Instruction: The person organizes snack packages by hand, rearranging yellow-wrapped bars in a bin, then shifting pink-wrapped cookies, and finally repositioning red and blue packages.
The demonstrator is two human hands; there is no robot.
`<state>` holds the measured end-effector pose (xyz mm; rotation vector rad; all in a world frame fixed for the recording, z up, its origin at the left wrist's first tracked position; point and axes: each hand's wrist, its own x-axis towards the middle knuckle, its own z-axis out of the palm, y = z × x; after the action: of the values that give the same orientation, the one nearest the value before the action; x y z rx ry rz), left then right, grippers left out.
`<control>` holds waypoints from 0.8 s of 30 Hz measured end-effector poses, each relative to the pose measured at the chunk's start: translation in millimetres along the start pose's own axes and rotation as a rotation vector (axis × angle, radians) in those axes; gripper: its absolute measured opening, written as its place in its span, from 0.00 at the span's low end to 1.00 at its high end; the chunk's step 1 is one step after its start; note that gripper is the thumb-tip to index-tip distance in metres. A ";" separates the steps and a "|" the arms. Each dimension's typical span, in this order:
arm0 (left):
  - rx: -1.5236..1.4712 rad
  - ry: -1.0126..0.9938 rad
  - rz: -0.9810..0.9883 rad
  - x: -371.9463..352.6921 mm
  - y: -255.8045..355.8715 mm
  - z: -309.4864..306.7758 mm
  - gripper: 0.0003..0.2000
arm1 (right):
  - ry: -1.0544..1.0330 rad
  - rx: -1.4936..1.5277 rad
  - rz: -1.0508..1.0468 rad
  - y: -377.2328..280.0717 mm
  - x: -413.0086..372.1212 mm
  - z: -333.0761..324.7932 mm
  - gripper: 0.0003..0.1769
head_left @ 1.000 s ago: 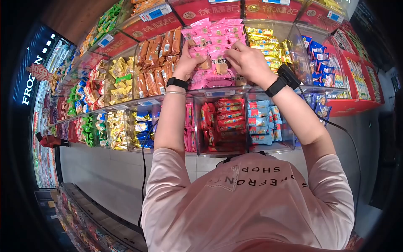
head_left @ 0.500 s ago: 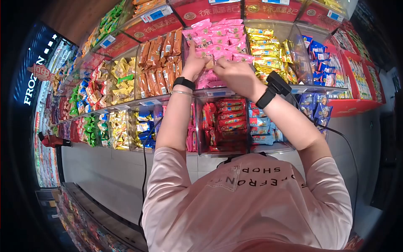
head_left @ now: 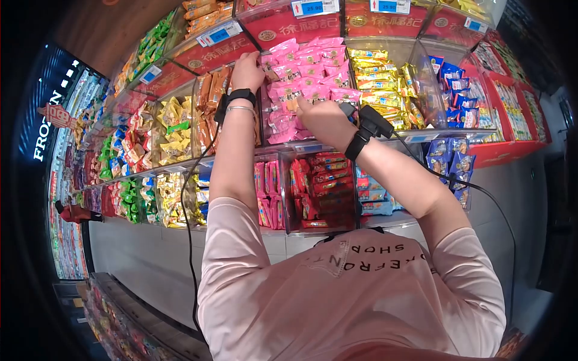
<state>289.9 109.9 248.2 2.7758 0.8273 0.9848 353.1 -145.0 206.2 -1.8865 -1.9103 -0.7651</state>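
My left hand (head_left: 248, 73) is at the divider between the brown packets (head_left: 211, 90) and the pink packets (head_left: 313, 66), its fingers pointing toward the back of the bin. Whether it holds anything is hidden. Over the front part of the pink bin, my right hand (head_left: 325, 121) has its fingers bent and closed at the pink packets; what they grip, if anything, is too small to tell. Yellow packets (head_left: 379, 84) fill the bin just right of the pink one.
Clear bin dividers and a shelf edge with price tags (head_left: 315, 7) surround the bins. Lower bins hold red packets (head_left: 328, 180) and light blue packets (head_left: 373, 195). Black cables hang by both arms. A person in red (head_left: 75, 213) stands far left.
My left hand has moved left from the pink packets to the divider beside the brown ones. My right hand has shifted slightly left and nearer. The shelves sit a little lower in view.
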 end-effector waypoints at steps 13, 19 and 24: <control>-0.089 -0.122 -0.032 21.1 16.7 -15.5 0.11 | -0.067 0.045 0.033 -2.9 2.2 -12.3 0.23; 0.084 0.333 0.061 3.1 59.2 -97.0 0.10 | 0.013 0.017 0.003 -1.4 -0.2 -4.4 0.20; -0.257 -0.213 0.148 -42.4 73.0 -140.5 0.07 | -0.087 -0.041 0.006 -1.8 -0.2 -6.6 0.14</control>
<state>211.2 12.0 353.5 2.6843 0.4388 0.7366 350.6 -149.0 211.0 -1.9794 -1.9535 -0.7371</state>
